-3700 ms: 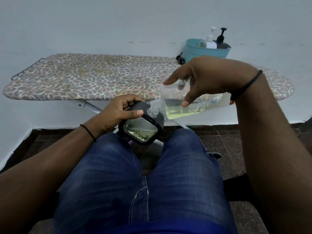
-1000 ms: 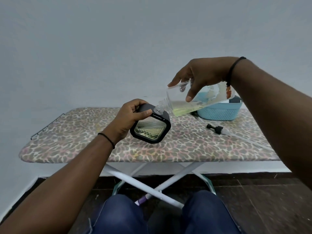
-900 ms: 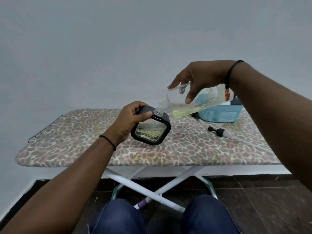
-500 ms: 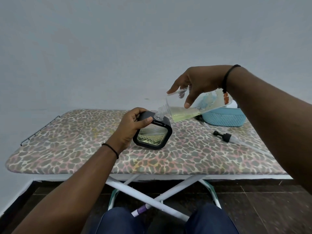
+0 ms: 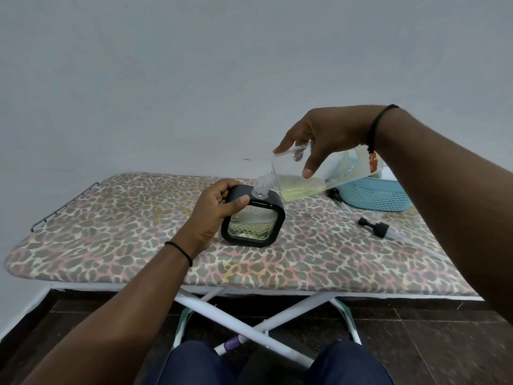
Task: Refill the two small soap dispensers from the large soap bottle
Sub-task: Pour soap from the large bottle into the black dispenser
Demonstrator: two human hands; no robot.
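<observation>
While pouring, right hand (image 5: 327, 134) clamped on large clear soap bottle (image 5: 319, 176), neck at mouth of black-framed square glass dispenser (image 5: 254, 218) on leopard-print ironing board (image 5: 111, 232); left hand (image 5: 213, 215) wrapped round it. Roughly half-filled. Black pump head (image 5: 373, 227) lying right, unfitted. Second dispenser not clearly visible, judged pending.

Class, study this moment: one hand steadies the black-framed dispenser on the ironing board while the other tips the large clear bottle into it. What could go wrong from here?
1. The large bottle meets the dispenser only at a narrow neck, so a small wobble of the right hand could spill soap onto the ironing board.
2. The dispenser already looks partly full; it may overflow.
3. The loose pump lies near the right forearm and could be knocked off.
</observation>
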